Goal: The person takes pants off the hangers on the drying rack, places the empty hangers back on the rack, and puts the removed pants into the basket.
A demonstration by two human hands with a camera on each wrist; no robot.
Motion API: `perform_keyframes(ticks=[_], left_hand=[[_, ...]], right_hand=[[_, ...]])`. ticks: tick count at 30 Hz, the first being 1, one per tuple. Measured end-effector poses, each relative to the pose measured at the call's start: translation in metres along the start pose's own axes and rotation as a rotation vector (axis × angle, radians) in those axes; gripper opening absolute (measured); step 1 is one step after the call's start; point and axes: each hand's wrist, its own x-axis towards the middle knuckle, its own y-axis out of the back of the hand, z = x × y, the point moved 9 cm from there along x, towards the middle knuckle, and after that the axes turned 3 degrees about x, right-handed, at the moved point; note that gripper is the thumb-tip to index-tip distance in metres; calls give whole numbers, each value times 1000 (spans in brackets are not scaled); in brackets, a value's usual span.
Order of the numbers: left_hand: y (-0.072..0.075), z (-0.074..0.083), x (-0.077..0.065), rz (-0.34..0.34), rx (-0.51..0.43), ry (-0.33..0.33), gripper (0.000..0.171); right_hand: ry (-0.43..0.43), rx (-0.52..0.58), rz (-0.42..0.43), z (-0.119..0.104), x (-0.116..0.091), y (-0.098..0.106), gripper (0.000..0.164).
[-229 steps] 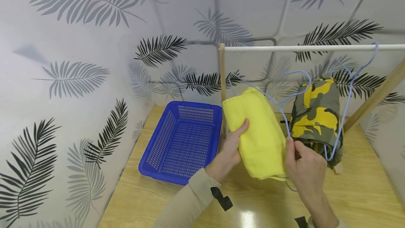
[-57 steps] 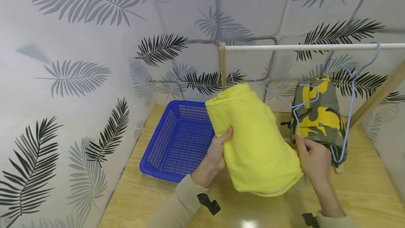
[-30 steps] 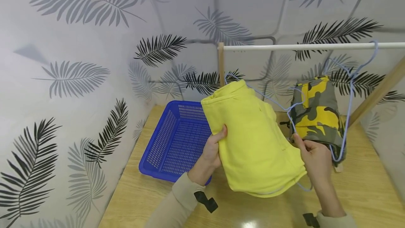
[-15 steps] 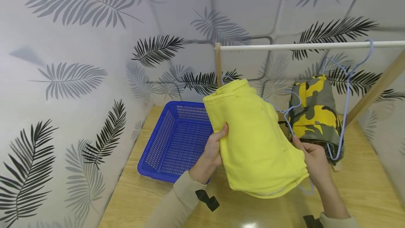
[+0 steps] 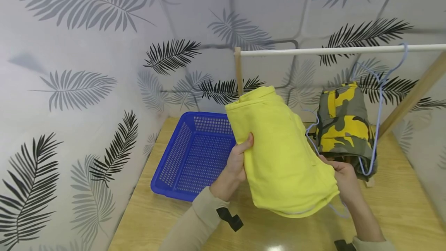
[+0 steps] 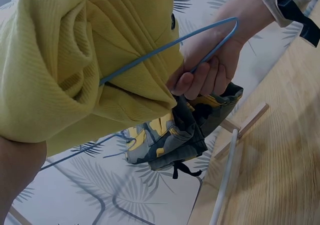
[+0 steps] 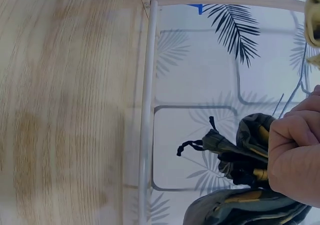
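A folded yellow garment point(image 5: 282, 154) is held tilted above the table; its exact kind is unclear. My left hand point(image 5: 239, 162) grips its left side, thumb on top and fingers behind. On the other side, my right hand point(image 5: 345, 177) holds a thin blue wire hanger point(image 6: 165, 46) beside the cloth's edge. In the left wrist view, that hanger's rounded end sticks out of the folds and runs into the curled fingers of the right hand point(image 6: 212, 62). The cloth hides much of the hanger in the head view.
Behind my right hand, a camouflage garment point(image 5: 345, 127) hangs on another blue hanger point(image 5: 380, 96), hooked over a white rail point(image 5: 313, 52). A wooden post point(image 5: 238, 71) carries the rail's left end. A blue plastic basket point(image 5: 158, 183) stands left on the wooden table point(image 5: 278, 235).
Since the earliest frame, the yellow garment has been spread wider and my left hand has shifted left. Over the last second, the held hanger's hook has moved left and down, its upper arm now behind the cloth.
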Motion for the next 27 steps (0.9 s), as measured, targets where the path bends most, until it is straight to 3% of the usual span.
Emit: perform_keyframes(ticks=[4, 9, 14, 20, 27], left_hand=[[6, 3, -2, 36, 5, -9, 57], [12, 5, -4, 51, 27, -5, 58], [15, 5, -4, 62, 44, 12, 61], [20, 3, -3, 114, 57, 27, 67], [22, 5, -4, 106, 24, -2, 52]], right_hand=[[-14, -59, 31, 1, -4, 5, 57], [-16, -218, 96, -2, -12, 11, 66], [41, -381, 191, -11, -19, 14, 71], [150, -501, 280, -21, -27, 15, 68], [191, -623, 341, -24, -30, 17, 66]])
